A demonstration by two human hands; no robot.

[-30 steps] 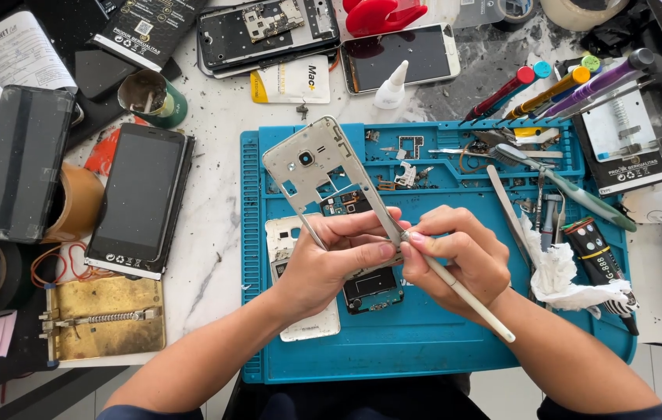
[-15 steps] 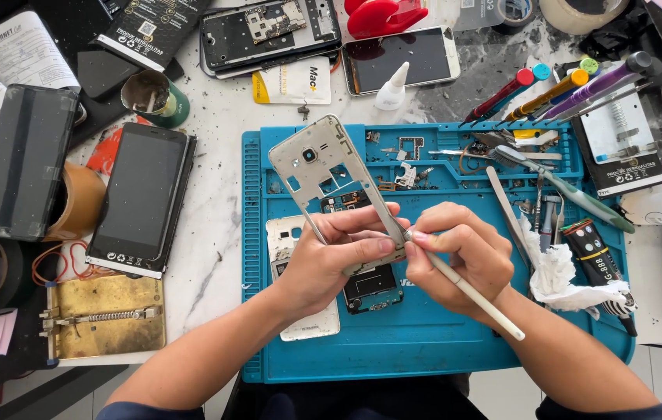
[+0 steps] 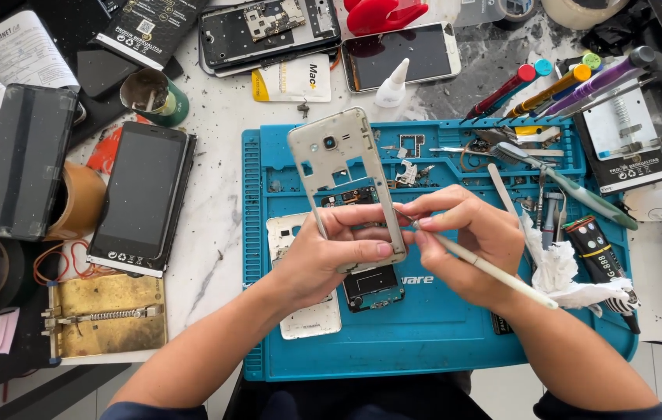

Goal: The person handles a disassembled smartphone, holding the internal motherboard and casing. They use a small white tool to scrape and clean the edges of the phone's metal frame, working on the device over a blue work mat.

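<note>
Blue mat (image 3: 424, 342): left hand (image 3: 323, 260) grips silver frame (image 3: 342, 167); yellow-white packet (image 3: 293, 79) beyond.

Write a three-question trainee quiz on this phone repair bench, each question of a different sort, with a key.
1. True or false: the left hand holds the phone mid-frame above the blue mat.
2. What does the right hand hold? A) a white stylus-like tool B) a hammer C) a cup
3. Fill in: the black phone lies on the white table, to the ___ of the mat as the camera sees it.

Key
1. True.
2. A: the white stylus-like tool, tip at the frame's edge.
3. Left.
</note>
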